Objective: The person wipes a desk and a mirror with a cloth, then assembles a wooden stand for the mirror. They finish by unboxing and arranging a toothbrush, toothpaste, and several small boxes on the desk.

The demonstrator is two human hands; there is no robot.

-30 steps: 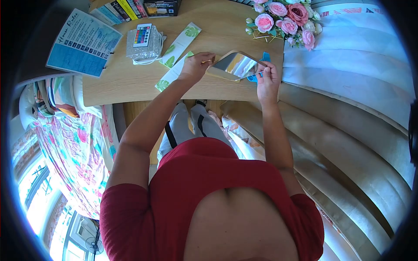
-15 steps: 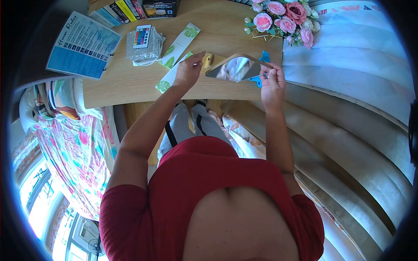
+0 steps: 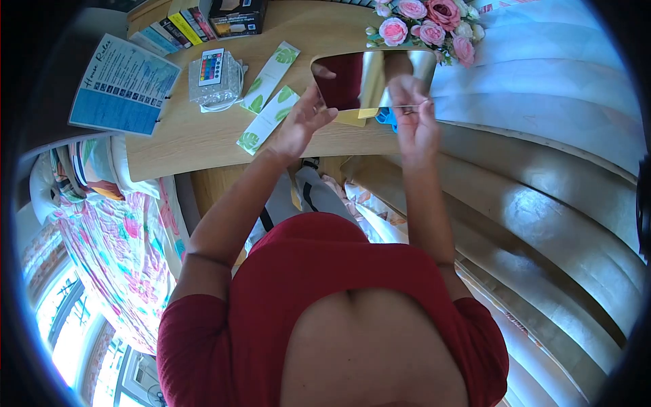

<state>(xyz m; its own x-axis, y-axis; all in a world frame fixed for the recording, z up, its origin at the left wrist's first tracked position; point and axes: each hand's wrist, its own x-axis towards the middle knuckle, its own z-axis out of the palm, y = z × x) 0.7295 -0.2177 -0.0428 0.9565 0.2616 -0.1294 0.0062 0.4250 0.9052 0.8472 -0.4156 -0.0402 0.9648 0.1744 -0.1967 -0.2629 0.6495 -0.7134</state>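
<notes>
A rectangular mirror with rounded corners and a thin wooden rim faces me, tilted upright over the desk. At its lower left corner is my left hand, its thumb by the front edge and its fingers partly hidden; it holds the mirror there. In front of the lower right part, my right hand pinches a thin pale stick, too fine to name more exactly. The mirror reflects that hand and red cloth. Beneath the mirror show a yellowish flat piece and a blue object, both partly covered.
On the wooden desk lie two white strips with green leaf prints, a wrapped clear box with a small remote, and a "Home Rules" sheet. Books, a black box and pink flowers stand behind.
The mirror has swung up to face me and risen higher in view. My left hand has moved onto its left corner; my right hand has shifted slightly left with the thin stick.
</notes>
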